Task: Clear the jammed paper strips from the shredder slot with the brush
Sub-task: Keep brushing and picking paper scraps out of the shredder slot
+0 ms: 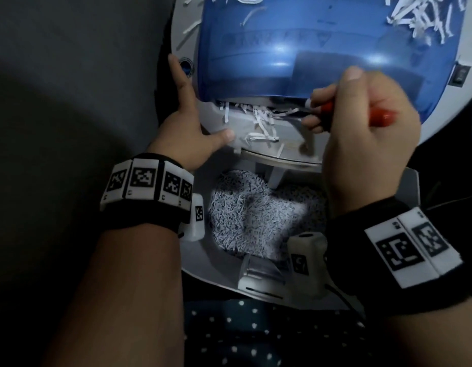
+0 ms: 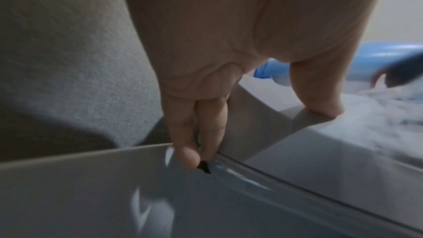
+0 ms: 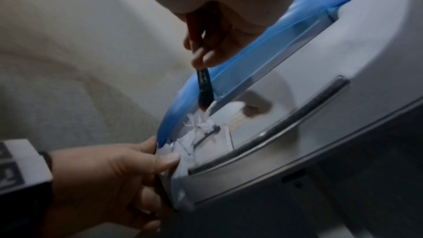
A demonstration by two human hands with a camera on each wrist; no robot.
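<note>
Midway through clearing, judged from the loose paper on show. Shredder head (image 1: pixel 441 123), grey-white and rounded, lies tipped over the open waste bin (image 1: pixel 412 192), whose floor holds a heap of fine shreds (image 1: pixel 245 215). Blue translucent cover (image 1: pixel 282 49) spans the top of the head; loose white strips (image 1: pixel 425 14) lie scattered on its far corner, suggesting some paper is already out. Slot (image 1: pixel 258 105) runs just under the cover's near edge. Jammed paper strips (image 1: pixel 261 120) bunch at the slot mouth and trail down the grey face below it, so the jam is not yet cleared; how much remains inside the slot cannot be seen.

Left hand (image 1: pixel 187 133) steadies the head at its left edge, thumb pressed on the grey face and fingers (image 2: pixel 201 129) extended down the side; it grips nothing.

Right hand (image 1: pixel 362 123) is closed around the brush (image 3: pixel 204 88), red handle end projecting past the palm. In the right wrist view the dark bristle end sits at the slot, touching the topmost strips.

Remaining work, by estimate: sweeping the bunched strips free and letting them fall into the bin.
</note>
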